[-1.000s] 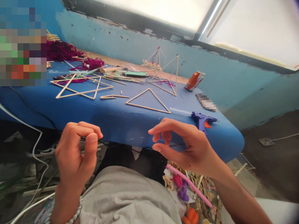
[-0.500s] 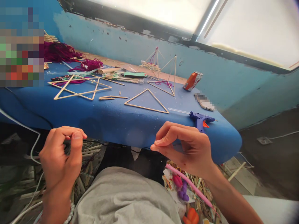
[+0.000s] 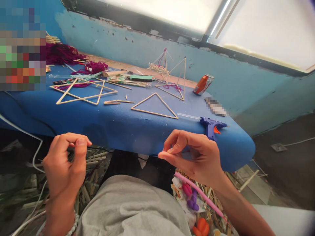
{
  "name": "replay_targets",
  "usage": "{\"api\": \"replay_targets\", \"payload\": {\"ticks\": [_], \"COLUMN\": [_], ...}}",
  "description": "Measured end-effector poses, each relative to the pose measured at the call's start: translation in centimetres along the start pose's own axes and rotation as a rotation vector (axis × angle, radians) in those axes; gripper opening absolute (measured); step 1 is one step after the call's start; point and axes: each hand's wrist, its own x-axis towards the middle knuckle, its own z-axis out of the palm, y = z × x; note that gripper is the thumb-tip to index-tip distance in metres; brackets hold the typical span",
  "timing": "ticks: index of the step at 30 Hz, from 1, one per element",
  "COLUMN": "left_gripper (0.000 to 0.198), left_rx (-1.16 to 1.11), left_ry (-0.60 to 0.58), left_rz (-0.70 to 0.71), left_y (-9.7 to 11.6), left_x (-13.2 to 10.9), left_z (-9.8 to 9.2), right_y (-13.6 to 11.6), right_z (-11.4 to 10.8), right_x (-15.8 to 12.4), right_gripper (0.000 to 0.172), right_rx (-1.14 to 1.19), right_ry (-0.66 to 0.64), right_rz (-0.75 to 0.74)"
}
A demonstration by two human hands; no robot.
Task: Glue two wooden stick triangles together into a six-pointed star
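Note:
My left hand (image 3: 67,160) hovers in front of the blue table (image 3: 115,131), its thumb and forefinger pinched together. My right hand (image 3: 192,152) is raised at the table's front edge, also in a pinch. Whatever either pinch holds, if anything, is too fine to make out. Just beyond the right hand lies a purple glue gun (image 3: 209,126) with an orange trigger and a clear glue stick (image 3: 188,116) in its back. A flat triangle of thin sticks (image 3: 154,113) rests on the table between the hands. Farther left lies a six-pointed star of sticks (image 3: 83,99).
Behind stand a stick pyramid (image 3: 184,78), an orange can (image 3: 203,84) and a phone (image 3: 216,107). Purple yarn (image 3: 95,67), a green-handled cutter (image 3: 141,78) and loose sticks (image 3: 118,102) lie at left. Balloons (image 3: 193,200) and scraps are below on the right.
My right hand's fingers have shifted slightly, with the fingertips and thumb tip a little farther apart. The left hand and the things on the table stay where they were.

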Motion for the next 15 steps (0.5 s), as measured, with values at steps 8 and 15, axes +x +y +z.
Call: {"api": "replay_targets", "payload": {"ticks": [8,15], "left_gripper": [0.029,0.034], "left_rx": [0.068,0.524], "left_ry": [-0.089,-0.259], "left_rz": [-0.055,-0.427], "left_y": [-1.4,-7.3], "left_x": [0.4,0.8], "left_z": [0.5,-1.7], "right_y": [-0.2,0.4], "right_z": [-0.2,-1.6], "right_x": [-0.2,-1.4], "right_gripper": [0.028,0.029], "right_rx": [-0.036,-0.124], "right_ry": [0.027,0.063], "right_rz": [0.042,0.074]}}
